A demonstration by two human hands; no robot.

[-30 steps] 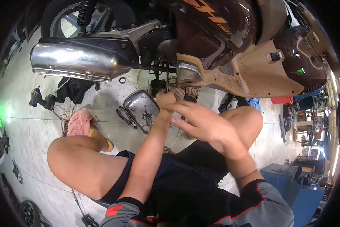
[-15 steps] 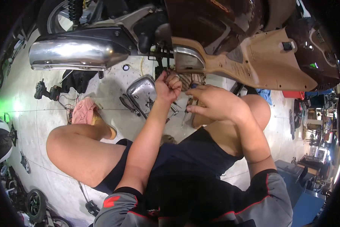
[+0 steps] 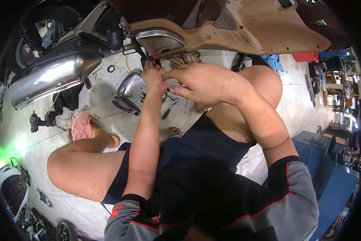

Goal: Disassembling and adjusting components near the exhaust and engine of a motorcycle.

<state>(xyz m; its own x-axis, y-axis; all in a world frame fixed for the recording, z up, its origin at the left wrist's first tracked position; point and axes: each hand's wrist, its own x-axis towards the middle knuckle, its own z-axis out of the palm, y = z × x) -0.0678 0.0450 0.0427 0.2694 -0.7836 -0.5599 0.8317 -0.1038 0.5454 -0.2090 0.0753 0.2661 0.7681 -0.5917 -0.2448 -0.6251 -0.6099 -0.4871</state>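
Note:
A scooter with a tan footboard [image 3: 244, 38] stands across the far side. Below its metal-edged side panel [image 3: 160, 42], my left hand [image 3: 154, 80] is closed, fingers curled by a dark part under the scooter; what they grip is hidden. My right hand [image 3: 208, 82] reaches in from the right, thumb apart from the fingers, its fingertips close to the left hand. I cannot tell whether they touch. Nothing shows in the right hand. Under the left wrist lies a metal tray [image 3: 129, 85] with small parts in it. Pliers [image 3: 124, 106] lie beside the tray, and a screwdriver [image 3: 169, 109] is to its right.
The silver muffler [image 3: 54, 78] juts out at left. A cordless drill [image 3: 40, 120], a black cloth [image 3: 67, 100] and a pink cloth [image 3: 82, 125] lie on the floor there. A striped rag [image 3: 185, 59] lies beyond my hands. At right are a red basin [image 3: 305, 58] and blue cabinet [image 3: 315, 140].
The view has shifted, so the scooter and both hands appear farther left and higher. My left hand stays closed below the scooter, and my right hand stays beside it.

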